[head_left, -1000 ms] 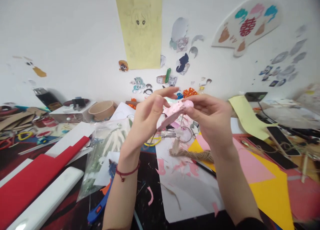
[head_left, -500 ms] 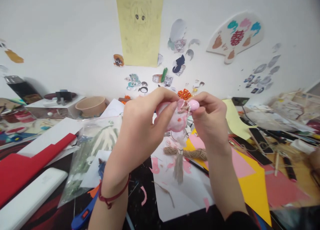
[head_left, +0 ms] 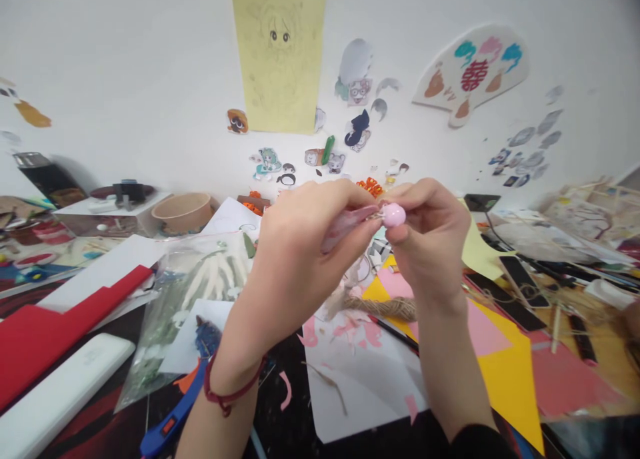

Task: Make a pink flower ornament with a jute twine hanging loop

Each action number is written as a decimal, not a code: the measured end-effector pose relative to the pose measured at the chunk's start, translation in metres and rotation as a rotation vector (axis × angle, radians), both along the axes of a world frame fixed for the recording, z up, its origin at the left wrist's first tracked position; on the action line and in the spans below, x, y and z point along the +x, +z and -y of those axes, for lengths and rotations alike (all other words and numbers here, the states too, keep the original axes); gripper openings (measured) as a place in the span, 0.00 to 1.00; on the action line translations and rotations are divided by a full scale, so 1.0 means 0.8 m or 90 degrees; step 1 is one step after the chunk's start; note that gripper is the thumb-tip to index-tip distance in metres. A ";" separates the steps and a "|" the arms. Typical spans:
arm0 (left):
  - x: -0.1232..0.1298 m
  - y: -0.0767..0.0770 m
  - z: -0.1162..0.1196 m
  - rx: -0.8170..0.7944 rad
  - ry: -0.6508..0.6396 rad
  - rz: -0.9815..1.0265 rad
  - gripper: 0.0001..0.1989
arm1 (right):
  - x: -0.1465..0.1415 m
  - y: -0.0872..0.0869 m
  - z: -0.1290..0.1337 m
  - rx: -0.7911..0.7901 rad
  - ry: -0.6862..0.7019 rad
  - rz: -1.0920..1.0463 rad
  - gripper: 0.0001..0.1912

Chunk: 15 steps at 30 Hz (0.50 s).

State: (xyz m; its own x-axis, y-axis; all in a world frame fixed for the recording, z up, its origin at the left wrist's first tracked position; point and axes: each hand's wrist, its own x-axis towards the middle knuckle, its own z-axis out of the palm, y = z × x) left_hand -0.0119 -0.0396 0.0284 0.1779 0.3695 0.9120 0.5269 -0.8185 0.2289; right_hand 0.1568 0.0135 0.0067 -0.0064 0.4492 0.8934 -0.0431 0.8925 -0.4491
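My left hand (head_left: 313,252) is closed on a pale pink pouch-like piece (head_left: 345,227), pinching its edge between thumb and fingers; most of it is hidden by the hand. My right hand (head_left: 433,242) pinches a shiny pink bead (head_left: 394,215), which sits close against the tip of the pink piece, with a bit of cord between them. Below the hands, a bundle of brown twine (head_left: 385,307) lies on a white sheet (head_left: 367,392) with pink scraps and a dry stem.
Blue-handled pliers (head_left: 175,416), a clear plastic bag (head_left: 155,326), red card (head_left: 65,332) and a white power bank (head_left: 67,392) lie left. Yellow card (head_left: 515,386) and a black phone (head_left: 523,281) lie right. An open round box (head_left: 181,212) stands behind.
The pink piece has turned from facing the camera to nearly edge-on. The bead now faces the camera more, both hands have shifted slightly right, and the grey tassel has gone out of sight.
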 end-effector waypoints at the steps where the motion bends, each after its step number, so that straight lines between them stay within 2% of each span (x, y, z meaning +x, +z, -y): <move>1: 0.000 0.000 0.000 0.003 0.001 0.000 0.04 | 0.000 0.000 0.000 0.005 -0.010 0.008 0.22; 4: 0.001 0.000 0.001 0.008 0.005 0.002 0.04 | 0.001 0.001 0.000 0.016 -0.017 0.020 0.22; 10: 0.003 0.001 0.001 0.021 0.017 0.011 0.05 | 0.002 0.003 0.003 0.029 0.032 -0.009 0.18; 15: 0.003 0.001 0.001 0.013 0.010 0.012 0.05 | 0.002 0.008 0.013 0.043 -0.013 -0.002 0.16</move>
